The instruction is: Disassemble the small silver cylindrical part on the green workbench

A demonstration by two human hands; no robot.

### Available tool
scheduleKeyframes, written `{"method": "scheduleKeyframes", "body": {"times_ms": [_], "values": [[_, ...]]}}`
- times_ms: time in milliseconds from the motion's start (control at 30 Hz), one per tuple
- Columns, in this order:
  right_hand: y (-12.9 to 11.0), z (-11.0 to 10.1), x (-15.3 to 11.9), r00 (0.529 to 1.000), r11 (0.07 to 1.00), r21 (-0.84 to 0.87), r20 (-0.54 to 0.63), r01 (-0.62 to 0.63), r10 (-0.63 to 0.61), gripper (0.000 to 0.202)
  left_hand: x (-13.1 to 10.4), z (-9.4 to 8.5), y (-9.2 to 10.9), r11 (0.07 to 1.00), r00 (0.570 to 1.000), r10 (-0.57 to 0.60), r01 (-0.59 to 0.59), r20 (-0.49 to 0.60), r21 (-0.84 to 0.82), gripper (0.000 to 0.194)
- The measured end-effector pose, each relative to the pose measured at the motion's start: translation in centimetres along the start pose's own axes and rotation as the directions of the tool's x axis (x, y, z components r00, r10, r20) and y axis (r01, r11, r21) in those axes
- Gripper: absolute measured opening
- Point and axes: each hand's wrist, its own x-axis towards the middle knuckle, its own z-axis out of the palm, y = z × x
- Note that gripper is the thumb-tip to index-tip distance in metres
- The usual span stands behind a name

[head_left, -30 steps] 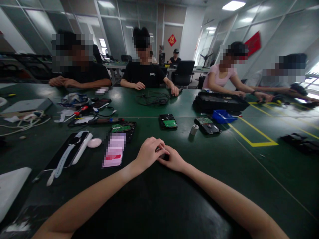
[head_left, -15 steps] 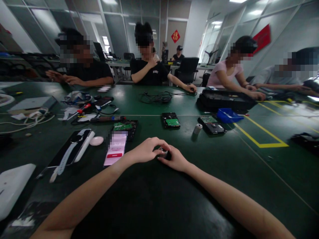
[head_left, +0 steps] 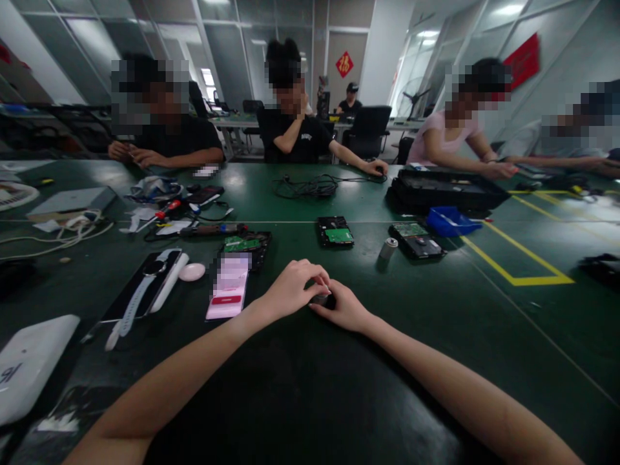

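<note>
My left hand (head_left: 290, 289) reaches in from the left, thumb and fingers pinched at the top of a small grey metallic cylinder (head_left: 320, 299). Around the side of that cylinder curls my right hand (head_left: 346, 307), its thumb low and near the table. Fingers cover most of the cylinder, so its kind does not show. A similar silvery cylinder (head_left: 388, 248) stands upright beyond my right hand. Hard drives with green circuit boards lie farther off: one straight ahead (head_left: 336, 231), one to the right (head_left: 417, 240), one behind the phone (head_left: 249, 244).
On the left lie a phone (head_left: 227, 287) with a pink screen, a round pink disc (head_left: 192, 272), a watch (head_left: 140, 284) and a white device (head_left: 36, 365). Tools and cables clutter the back left. A black case (head_left: 445, 188) and blue tray (head_left: 453, 221) sit right. Several people sit opposite.
Both hands stay at the cylinder; my left fingers have shifted slightly over its top. The view has turned a little left. Across the table, the people's hands have moved slightly.
</note>
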Motion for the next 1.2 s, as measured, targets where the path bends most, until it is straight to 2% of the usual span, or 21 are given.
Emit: {"method": "scheduleKeyframes", "body": {"times_ms": [133, 233, 333, 433, 567, 667, 800, 867, 933, 1000, 1067, 1200], "values": [[-0.3, -0.3, 0.0, 1.000, 1.000, -0.019, 0.006, -0.008, 0.008, 0.040, 0.2, -0.2, -0.6, 0.994, 0.995, -0.068, 0.061, -0.076, -0.086, 0.005], [-0.6, -0.6, 0.1, 1.000, 1.000, -0.016, 0.028, -0.008, 0.008, 0.035, 0.3, 0.3, -2.4, 0.987, 0.982, -0.131, 0.116, -0.136, -0.113, 0.008], [-0.9, -0.7, 0.2, 0.999, 1.000, -0.010, 0.042, -0.011, 0.011, 0.030, 0.2, 1.4, -4.7, 0.967, 0.963, -0.249, 0.242, -0.099, -0.074, 0.011], [-1.0, -0.7, 0.2, 0.999, 1.000, -0.004, 0.037, -0.007, 0.007, 0.031, -0.1, 2.3, -6.3, 0.962, 0.958, -0.275, 0.273, -0.087, -0.031, 0.011], [-1.0, -0.8, 0.2, 0.999, 1.000, -0.011, 0.043, -0.017, 0.017, 0.030, -0.5, 2.5, -6.8, 0.955, 0.949, -0.285, 0.292, -0.132, 0.041, 0.017], [-1.0, -0.8, 0.2, 0.999, 1.000, -0.010, 0.044, -0.021, 0.021, 0.030, -0.5, 2.3, -6.9, 0.952, 0.946, -0.290, 0.301, -0.143, 0.063, 0.015], [-1.0, -0.8, 0.2, 0.999, 1.000, 0.000, 0.042, -0.010, 0.010, 0.031, -0.1, 1.8, -5.9, 0.956, 0.945, -0.285, 0.293, -0.162, 0.030, 0.012], [-0.9, -0.8, 0.2, 0.999, 1.000, -0.002, 0.044, -0.013, 0.013, 0.031, 0.1, 1.3, -4.5, 0.964, 0.945, -0.264, 0.267, -0.193, -0.012, 0.009], [-0.7, -0.7, 0.2, 0.999, 1.000, -0.007, 0.044, -0.018, 0.018, 0.032, 0.1, 0.7, -2.6, 0.978, 0.954, -0.200, 0.179, -0.225, -0.109, 0.007], [-0.6, -0.6, 0.1, 0.999, 1.000, -0.016, 0.032, -0.017, 0.018, 0.037, -0.1, 0.2, -0.9, 0.984, 0.969, -0.147, 0.121, -0.200, -0.134, 0.005], [-0.4, -0.4, 0.0, 1.000, 1.000, -0.024, 0.019, -0.009, 0.009, 0.041, -0.3, 0.1, 0.3, 0.987, 0.977, -0.131, 0.113, -0.168, -0.116, 0.008], [-0.2, -0.3, 0.0, 1.000, 1.000, -0.028, 0.029, -0.004, 0.005, 0.035, -0.7, 0.5, 0.7, 0.987, 0.987, -0.129, 0.117, -0.100, -0.111, 0.010]]}}
